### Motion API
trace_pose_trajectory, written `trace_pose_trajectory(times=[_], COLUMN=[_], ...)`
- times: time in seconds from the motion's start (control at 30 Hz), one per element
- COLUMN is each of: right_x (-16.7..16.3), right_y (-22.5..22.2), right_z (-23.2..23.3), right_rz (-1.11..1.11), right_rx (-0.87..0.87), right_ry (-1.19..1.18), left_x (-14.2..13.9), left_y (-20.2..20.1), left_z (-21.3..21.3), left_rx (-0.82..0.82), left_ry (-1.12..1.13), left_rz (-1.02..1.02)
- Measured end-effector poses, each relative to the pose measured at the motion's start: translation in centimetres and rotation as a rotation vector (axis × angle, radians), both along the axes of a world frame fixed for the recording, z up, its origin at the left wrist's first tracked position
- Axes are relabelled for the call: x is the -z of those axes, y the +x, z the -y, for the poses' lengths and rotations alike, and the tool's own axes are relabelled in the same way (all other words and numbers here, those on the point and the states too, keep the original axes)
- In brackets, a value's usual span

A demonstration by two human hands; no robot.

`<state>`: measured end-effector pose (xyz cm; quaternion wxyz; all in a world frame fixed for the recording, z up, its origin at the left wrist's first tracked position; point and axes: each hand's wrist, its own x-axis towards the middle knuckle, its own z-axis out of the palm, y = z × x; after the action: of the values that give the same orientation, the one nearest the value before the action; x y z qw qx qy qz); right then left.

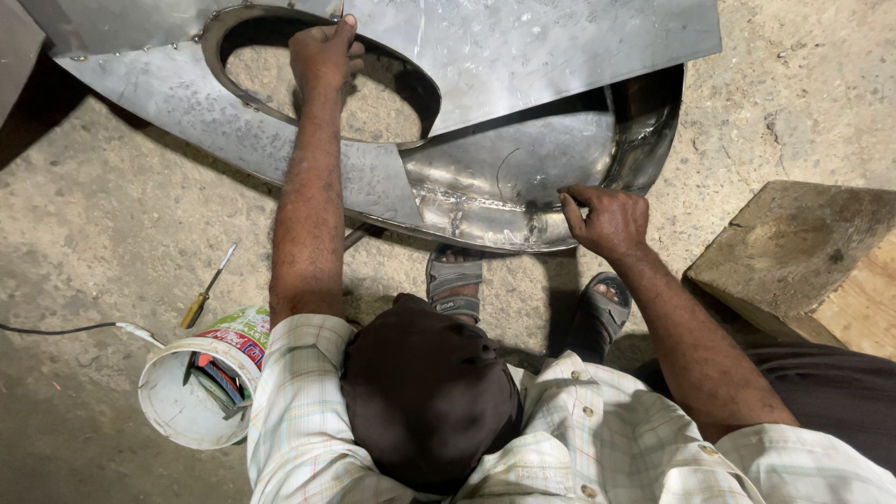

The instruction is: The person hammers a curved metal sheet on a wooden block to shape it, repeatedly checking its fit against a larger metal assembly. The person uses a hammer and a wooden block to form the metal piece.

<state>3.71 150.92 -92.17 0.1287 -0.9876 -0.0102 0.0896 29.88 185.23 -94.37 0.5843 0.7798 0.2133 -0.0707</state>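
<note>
Sheet-metal housing (504, 177) lies on the concrete floor (103, 224) in front of the person, its curved welded wall toward the sandalled feet (455, 280). It has 1 large round opening (322, 89) in its flat face, and the floor shows through this hole.

The left hand (324, 51) is at the far rim of the opening — its fingers are curled closed around the edge of the metal. The right hand (609, 219) rests on the curved rim near the weld seam (467, 210); its fingers are bent and press on the rim, and whether they grip it or only touch it cannot be told.

Beside the left arm a white plastic bucket (182, 397) lies tipped on its side with some tools inside. A screwdriver (207, 287) with a yellow handle lies just beside it on the floor, and a thin cable (65, 329) runs to the bucket. A wooden block (803, 257) stands at the right — well apart from the housing.
</note>
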Motion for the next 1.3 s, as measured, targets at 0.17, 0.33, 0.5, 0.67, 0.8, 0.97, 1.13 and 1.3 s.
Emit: trace_pose_trajectory(times=[0.17,0.33,0.5,0.67,0.8,0.97,1.13,1.3], right_x=[-0.2,-0.6,-0.9,-1.3,-1.3,-1.0,-0.6,-0.7], right_y=[0.1,0.2,0.4,0.5,0.5,0.3,0.2,0.3], right_z=[-0.3,-0.4,-0.5,-0.6,-0.6,-0.5,-0.3,-0.5], right_rz=[-0.009,-0.050,-0.010,-0.010,-0.024,-0.018,-0.004,0.003], right_rx=[-0.002,0.007,0.004,0.004,0.004,0.006,0.002,0.008], right_ry=[-0.009,-0.033,0.008,0.018,-0.004,0.010,0.021,0.022], left_x=[0.0,0.1,-0.4,-0.8,-0.6,-0.3,0.1,-0.2], left_y=[0.2,-0.1,-0.2,-0.2,-0.2,-0.1,-0.1,-0.3], left_z=[-0.1,-0.3,0.0,0.0,0.0,0.0,-0.1,0.0], left_rx=[-0.009,0.020,0.004,0.027,0.029,0.023,0.035,0.028], left_ry=[0.031,-0.018,0.012,0.018,-0.006,0.055,0.046,0.058], left_rz=[-0.038,0.061,-0.004,0.015,0.012,-0.028,0.028,-0.015])
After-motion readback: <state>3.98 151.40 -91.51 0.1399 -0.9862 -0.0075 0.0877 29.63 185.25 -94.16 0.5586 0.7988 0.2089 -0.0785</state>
